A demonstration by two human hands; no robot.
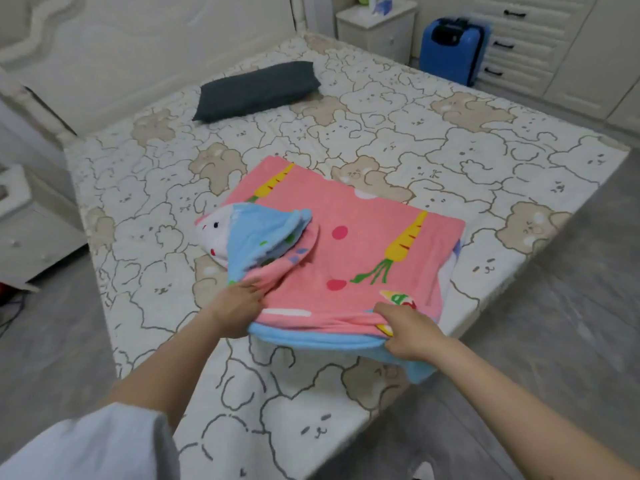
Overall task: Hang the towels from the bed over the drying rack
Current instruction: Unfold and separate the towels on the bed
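Observation:
A folded pink towel printed with carrots and red dots lies on the bed, near its front corner. A blue towel shows beneath it along the near edge, and a blue flap with a white rabbit face is turned up at the left. My left hand pinches the pink towel's near left corner. My right hand grips the near right edge of the pink towel, fingers tucked under it. No drying rack is in view.
A dark grey pillow lies near the headboard. A white nightstand and a blue suitcase stand beyond the bed on the right, with white drawers behind. Another white cabinet stands at the left. Grey floor surrounds the bed.

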